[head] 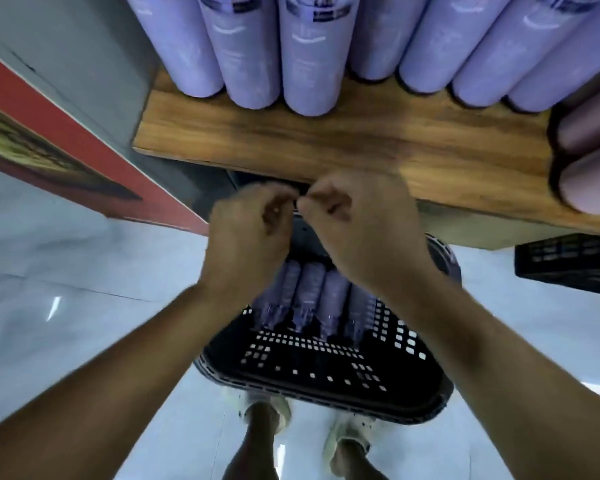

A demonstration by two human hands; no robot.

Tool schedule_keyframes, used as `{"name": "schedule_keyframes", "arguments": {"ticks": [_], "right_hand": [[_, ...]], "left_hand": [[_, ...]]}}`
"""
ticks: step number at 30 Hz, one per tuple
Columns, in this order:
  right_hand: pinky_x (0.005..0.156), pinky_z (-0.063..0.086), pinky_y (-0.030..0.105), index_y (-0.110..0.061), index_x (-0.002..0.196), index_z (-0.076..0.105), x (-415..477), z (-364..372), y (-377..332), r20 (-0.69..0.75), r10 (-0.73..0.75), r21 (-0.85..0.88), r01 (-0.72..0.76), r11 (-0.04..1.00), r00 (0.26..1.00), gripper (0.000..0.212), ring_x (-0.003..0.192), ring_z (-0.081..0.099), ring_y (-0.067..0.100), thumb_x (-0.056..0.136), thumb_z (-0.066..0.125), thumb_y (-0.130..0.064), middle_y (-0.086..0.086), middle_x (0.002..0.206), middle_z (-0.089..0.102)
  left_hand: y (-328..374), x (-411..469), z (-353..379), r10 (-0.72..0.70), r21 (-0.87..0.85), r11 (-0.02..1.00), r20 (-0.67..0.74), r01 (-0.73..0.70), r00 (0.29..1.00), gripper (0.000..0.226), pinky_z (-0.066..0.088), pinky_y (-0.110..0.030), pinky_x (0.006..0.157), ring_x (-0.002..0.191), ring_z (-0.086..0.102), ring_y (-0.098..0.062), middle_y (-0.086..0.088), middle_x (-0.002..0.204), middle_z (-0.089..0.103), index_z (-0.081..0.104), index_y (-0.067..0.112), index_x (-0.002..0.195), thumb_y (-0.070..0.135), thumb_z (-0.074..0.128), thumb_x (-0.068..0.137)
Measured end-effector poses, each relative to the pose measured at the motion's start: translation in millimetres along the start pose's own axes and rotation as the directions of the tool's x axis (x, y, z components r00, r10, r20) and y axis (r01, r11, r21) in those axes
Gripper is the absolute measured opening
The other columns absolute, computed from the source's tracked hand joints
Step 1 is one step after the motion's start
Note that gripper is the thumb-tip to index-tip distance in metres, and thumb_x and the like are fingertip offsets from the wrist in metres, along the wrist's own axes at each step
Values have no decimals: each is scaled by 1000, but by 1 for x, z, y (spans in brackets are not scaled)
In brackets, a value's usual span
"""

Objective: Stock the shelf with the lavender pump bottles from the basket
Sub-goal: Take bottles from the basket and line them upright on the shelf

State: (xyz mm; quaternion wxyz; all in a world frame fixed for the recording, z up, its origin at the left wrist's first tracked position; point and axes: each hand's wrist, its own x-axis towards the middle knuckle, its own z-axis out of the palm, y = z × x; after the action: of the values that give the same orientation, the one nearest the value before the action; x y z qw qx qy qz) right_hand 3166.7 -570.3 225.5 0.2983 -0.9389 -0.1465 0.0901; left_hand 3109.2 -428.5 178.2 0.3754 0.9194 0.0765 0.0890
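**A:** What are the hands doing?

**B:** The left hand and right hand are side by side, fingers curled in, fingertips nearly meeting. Something small and dark sits between them, but it is too blurred to tell whether they pinch it or hold nothing.

**A:** Where is the stock?

**B:** Straight below both hands. The lavender pump bottles lie on their sides in the black basket, which stands on the floor. They are packed side by side. Their long axes run away from the person toward the shelf, pumps at the near end. Neither hand is clearly nearer; the right one hides the far ends of the bottles.

**A:** And beyond the hands?

**B:** The edge of the wooden shelf sits just past the fingertips and overhangs the far end of the basket. I'd judge a bottle must come up and back toward the person before going forward.

**A:** Is there room up there?

**B:** A bare strip of wood runs in front of the shelved row of upright lavender bottles. To the right of the right hand, mauve bottles fill the front edge, and a dark crate sits below them.
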Motion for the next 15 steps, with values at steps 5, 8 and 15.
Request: {"name": "schedule_keyframes", "arguments": {"ticks": [5,8,15], "right_hand": [[64,53,31,-25,80,68,-53,70,79,207,193,-76,-181,981,959,22,71,64,16,92,58,-40,-7,71,68],[62,54,31,-27,84,70,-55,121,126,183,284,-89,-271,958,941,17,70,65,19,89,54,-30,-7,69,68],[81,48,31,-20,106,66,-72,273,245,392,454,-97,-455,885,800,22,104,62,25,92,57,-35,2,111,69]], "left_hand": [[-54,-54,83,-136,-40,988,205,147,969,17,53,-29,66,66,67,-9,3,75,74,76,17,88,5,67,81],[-102,-60,131,-170,16,985,262,172,950,19,54,-27,70,74,68,-12,2,81,73,75,23,90,10,66,79],[-220,-88,230,-545,394,833,457,389,703,46,45,-27,88,110,61,-28,-10,119,66,58,15,125,33,66,83]]}}
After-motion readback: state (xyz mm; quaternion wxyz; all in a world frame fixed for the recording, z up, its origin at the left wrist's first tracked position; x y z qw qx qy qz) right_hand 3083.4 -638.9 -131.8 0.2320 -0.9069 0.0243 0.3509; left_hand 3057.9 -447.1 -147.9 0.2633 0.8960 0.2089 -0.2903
